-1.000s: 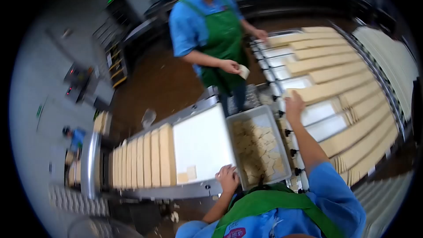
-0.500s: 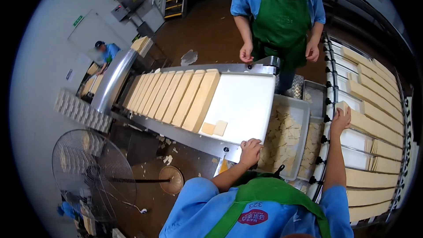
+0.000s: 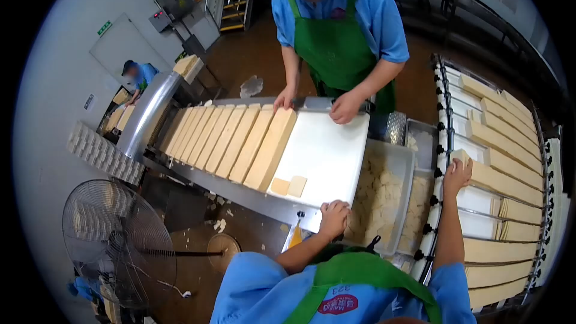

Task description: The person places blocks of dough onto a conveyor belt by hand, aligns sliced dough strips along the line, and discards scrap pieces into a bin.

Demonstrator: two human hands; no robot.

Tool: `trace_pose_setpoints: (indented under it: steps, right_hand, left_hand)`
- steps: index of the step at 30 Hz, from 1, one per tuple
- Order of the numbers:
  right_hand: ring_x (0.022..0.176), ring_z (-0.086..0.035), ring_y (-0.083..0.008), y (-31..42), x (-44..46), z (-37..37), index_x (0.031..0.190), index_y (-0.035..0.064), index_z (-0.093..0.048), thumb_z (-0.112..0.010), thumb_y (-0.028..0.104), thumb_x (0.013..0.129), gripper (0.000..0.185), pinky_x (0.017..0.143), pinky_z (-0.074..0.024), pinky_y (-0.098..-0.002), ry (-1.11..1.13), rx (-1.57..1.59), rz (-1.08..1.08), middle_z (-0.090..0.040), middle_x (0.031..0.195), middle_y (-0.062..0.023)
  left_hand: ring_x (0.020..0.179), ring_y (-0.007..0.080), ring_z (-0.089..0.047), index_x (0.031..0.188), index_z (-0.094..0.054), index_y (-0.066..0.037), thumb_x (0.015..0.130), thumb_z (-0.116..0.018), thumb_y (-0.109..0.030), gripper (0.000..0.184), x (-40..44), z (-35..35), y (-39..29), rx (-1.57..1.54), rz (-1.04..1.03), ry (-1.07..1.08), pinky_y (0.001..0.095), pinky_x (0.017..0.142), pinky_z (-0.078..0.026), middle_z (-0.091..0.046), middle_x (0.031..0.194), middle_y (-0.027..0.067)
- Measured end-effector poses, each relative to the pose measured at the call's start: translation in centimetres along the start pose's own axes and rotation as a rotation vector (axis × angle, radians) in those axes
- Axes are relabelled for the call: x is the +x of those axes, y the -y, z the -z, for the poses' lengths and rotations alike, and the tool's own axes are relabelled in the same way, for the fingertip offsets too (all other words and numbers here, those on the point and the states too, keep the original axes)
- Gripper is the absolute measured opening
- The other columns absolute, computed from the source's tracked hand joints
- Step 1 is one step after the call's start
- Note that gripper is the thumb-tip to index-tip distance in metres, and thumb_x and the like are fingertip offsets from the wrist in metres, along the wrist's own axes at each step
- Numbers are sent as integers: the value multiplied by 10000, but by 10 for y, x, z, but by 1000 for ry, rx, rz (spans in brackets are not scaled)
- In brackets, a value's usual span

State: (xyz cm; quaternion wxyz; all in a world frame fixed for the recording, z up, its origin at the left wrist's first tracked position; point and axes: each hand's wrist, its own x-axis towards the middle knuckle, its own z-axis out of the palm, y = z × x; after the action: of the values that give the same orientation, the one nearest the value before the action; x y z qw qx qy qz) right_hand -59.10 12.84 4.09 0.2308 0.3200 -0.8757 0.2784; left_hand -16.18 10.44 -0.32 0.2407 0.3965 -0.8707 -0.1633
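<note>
My left hand point(image 3: 335, 219) rests at the near corner of the white conveyor belt point(image 3: 327, 156), fingers apart and bent over its edge. Two small square dough sheets point(image 3: 297, 186) lie on the belt beyond it. To the right, my right hand point(image 3: 458, 175) grips the near end of a long row of stacked dough sheets point(image 3: 504, 183) on the slatted rack point(image 3: 471, 204). A co-worker's hand touches the far end of the last row of dough sheets point(image 3: 270, 150) on the belt; their other hand hovers over the belt's far edge.
Between belt and rack stands a tub point(image 3: 408, 195) of dough scraps. More dough rows fill the rack's right side. A standing fan point(image 3: 120, 240) is at lower left, a metal hood point(image 3: 150, 111) at the belt's far end. Scraps litter the floor.
The co-worker has leaned in over the belt and brought one hand onto the end of the last dough row. My hands stay in place; the view has shifted slightly.
</note>
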Motion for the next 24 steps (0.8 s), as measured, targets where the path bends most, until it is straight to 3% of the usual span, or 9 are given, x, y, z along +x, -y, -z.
trace_pose_setpoints:
  steps: [5, 13, 19, 21, 24]
  right_hand:
    - [1323, -304, -353, 7, -1, 6, 1075, 194, -641, -609, 196, 825, 252, 1026, -209, -560, 29, 9, -16, -323, 1452, -141]
    - [1308, -332, -343, -8, 1, -7, 1133, 254, -638, -632, 186, 826, 314, 1025, -219, -567, 7, -64, 13, -314, 1457, -119]
    - [1313, -318, -356, -13, 5, -11, 1024, 296, -705, -619, 267, 860, 187, 1053, -221, -533, 58, -170, -16, -333, 1450, -115]
    - [1315, -320, -337, -25, 5, -22, 978, 295, -729, -625, 276, 863, 157, 1043, -202, -548, -91, -63, 90, -341, 1447, -95]
    - [1316, -323, -326, -19, 5, -14, 974, 304, -734, -638, 292, 855, 152, 1043, -216, -509, -37, -147, 15, -340, 1449, -100]
  left_hand:
    - [1090, 188, -504, 899, -636, -155, 764, -599, -112, 147, 1, 9, -4, 0, -2, 19, 480, 911, -303, -591, 1078, -10]
    - [1112, 175, -495, 901, -631, -174, 738, -620, -99, 179, 0, 7, -1, -7, -18, 11, 474, 912, -287, -588, 1115, -40]
    - [1118, 180, -493, 920, -629, -177, 729, -625, -78, 215, 0, 12, -2, -18, -39, -19, 450, 904, -297, -584, 1111, -18]
    - [1121, 181, -494, 921, -630, -176, 729, -624, -75, 217, -2, 11, 1, -28, -42, -28, 435, 902, -304, -583, 1108, -12]
    - [1094, 219, -523, 903, -629, -148, 724, -636, -45, 207, -5, 18, 3, -157, -215, -14, 394, 890, -360, -586, 1099, 28]
